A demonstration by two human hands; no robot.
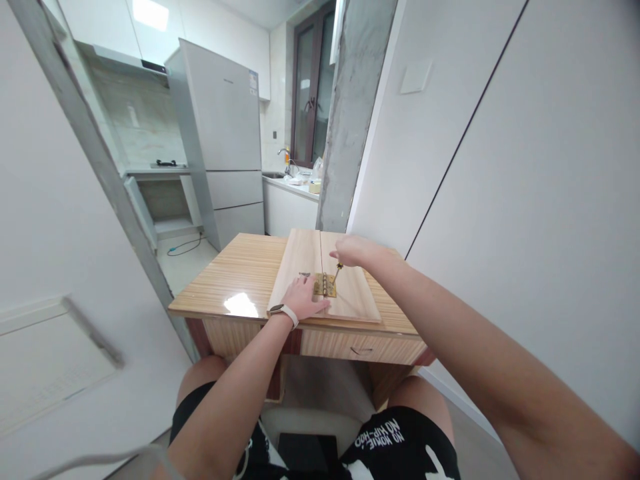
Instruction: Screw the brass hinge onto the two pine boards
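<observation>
The brass hinge (325,285) lies across the seam between your left board (303,250) and right board (356,297). Your left hand (301,298) is spread flat beside the hinge's left leaf, probably to keep the boards from shifting. Your right hand (351,251), above and right of the hinge, curls around a screwdriver (339,267); its slant seems to aim the tip at the hinge's right leaf. Nearer you than the hinge, the boards end close to the counter's (240,263) front edge. The counter stretches wider left of the hinge; rightward, a wall (450,180) limits elbow room.
</observation>
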